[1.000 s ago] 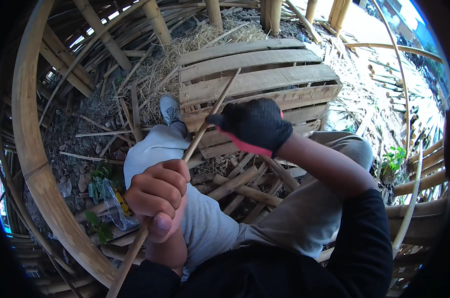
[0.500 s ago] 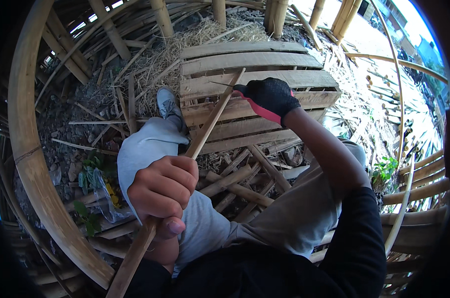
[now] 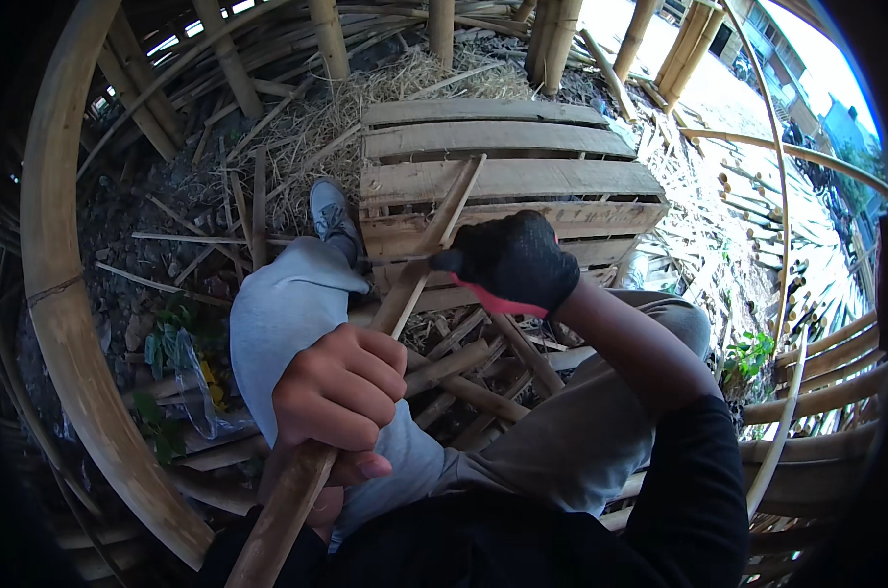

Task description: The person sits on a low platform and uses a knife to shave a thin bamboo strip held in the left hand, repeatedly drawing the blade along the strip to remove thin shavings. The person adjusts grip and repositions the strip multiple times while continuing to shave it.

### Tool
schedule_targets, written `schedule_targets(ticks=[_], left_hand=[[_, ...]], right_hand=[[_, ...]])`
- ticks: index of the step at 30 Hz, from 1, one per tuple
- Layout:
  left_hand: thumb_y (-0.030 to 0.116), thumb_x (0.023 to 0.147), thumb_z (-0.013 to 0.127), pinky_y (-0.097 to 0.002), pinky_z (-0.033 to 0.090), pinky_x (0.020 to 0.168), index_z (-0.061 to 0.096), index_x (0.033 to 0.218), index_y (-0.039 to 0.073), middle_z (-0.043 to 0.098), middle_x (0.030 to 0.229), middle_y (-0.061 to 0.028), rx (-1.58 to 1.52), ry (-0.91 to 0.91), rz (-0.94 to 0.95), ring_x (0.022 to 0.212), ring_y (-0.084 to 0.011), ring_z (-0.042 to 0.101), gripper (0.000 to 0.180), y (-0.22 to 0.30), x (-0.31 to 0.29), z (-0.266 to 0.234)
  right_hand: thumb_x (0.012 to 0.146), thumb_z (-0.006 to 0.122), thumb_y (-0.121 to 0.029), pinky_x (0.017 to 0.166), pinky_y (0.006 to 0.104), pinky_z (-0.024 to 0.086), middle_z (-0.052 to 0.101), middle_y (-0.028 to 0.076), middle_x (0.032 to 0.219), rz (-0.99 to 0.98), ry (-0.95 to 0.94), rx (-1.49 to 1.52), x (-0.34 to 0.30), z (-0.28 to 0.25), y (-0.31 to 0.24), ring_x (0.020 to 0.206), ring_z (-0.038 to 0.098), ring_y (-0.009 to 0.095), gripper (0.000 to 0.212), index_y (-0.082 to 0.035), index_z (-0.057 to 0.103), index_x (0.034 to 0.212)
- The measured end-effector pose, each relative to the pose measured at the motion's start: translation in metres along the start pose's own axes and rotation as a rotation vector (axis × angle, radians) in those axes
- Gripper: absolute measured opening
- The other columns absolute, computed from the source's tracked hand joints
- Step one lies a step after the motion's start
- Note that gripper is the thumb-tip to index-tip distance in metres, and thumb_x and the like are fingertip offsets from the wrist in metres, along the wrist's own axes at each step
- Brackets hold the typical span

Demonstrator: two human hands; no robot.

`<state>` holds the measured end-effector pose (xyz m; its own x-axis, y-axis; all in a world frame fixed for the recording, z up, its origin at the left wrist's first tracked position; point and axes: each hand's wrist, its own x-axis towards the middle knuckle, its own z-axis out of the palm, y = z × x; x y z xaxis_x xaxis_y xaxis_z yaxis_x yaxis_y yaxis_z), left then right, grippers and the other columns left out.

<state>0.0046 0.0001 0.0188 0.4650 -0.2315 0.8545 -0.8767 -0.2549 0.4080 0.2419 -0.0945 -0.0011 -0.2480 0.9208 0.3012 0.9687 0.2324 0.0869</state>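
Observation:
My bare left hand [image 3: 341, 397] is closed around the lower part of a long bamboo strip [image 3: 405, 294], which slants from the bottom edge up over a slatted wooden platform. In a black and pink glove, my right hand [image 3: 512, 263] is closed on a knife [image 3: 390, 259]; its handle is hidden in the fist. The thin dark blade, seen nearly edge-on, lies across the strip about midway between my left hand and the far end. Above the blade, a narrow sliver seems to stand away from the strip's right side.
The slatted wooden platform [image 3: 512, 181] lies in front of my feet. A thick curved bamboo pole [image 3: 57, 245] runs down the left. Straw [image 3: 385, 103], bamboo offcuts [image 3: 473, 382] and a clear plastic bag [image 3: 201, 392] lie around. Upright bamboo posts [image 3: 442, 34] stand at the back.
My right hand and the knife have moved down along the bamboo strip toward my left hand. A sliver now seems to part from the strip. My left hand keeps its grip.

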Motion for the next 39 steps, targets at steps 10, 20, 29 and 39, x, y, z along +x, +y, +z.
schedule_targets(ticks=[10,20,29,39], left_hand=[[0.02,0.093,0.069,-0.032,0.028,0.043,0.035,0.052,0.01,0.031,0.047,0.0023,0.028,0.028,-0.044,0.037,-0.0158,0.036,0.054,0.003,0.0,0.01],[0.015,0.089,0.07,-0.033,0.028,0.043,0.038,0.054,0.01,0.035,0.049,0.0015,0.055,0.07,-0.02,0.038,-0.0173,0.04,0.048,0.001,0.001,0.009],[0.011,0.084,0.072,-0.0321,0.032,0.042,0.038,0.054,0.01,0.037,0.051,0.001,0.054,0.016,0.004,0.04,-0.0166,0.043,0.045,0.012,0.001,0.006],[0.011,0.084,0.072,-0.0306,0.031,0.041,0.04,0.054,0.009,0.037,0.052,0.0008,0.041,-0.075,0.058,0.04,-0.0153,0.044,0.044,0.026,0.009,0.002]], right_hand=[[0.102,0.059,-0.037,0.065,0.0443,0.055,0.069,0.008,0.076,0.047,0.018,-0.05,0.002,0.029,0.055,0.071,0.07,0.032,0.027,-0.016,0.076,0.1],[0.098,0.06,-0.031,0.061,0.0422,0.054,0.07,0.004,0.08,0.084,-0.025,-0.154,0.0,0.033,0.065,0.071,0.071,0.026,0.019,-0.026,0.078,0.104],[0.098,0.06,-0.036,0.058,0.041,0.055,0.071,0.002,0.082,0.052,-0.018,-0.166,0.005,0.02,0.052,0.071,0.071,0.024,0.028,-0.035,0.075,0.121],[0.099,0.059,-0.03,0.06,0.0433,0.055,0.072,0.005,0.082,0.062,0.061,-0.127,0.007,0.024,0.052,0.071,0.071,0.028,0.021,-0.019,0.077,0.096]])
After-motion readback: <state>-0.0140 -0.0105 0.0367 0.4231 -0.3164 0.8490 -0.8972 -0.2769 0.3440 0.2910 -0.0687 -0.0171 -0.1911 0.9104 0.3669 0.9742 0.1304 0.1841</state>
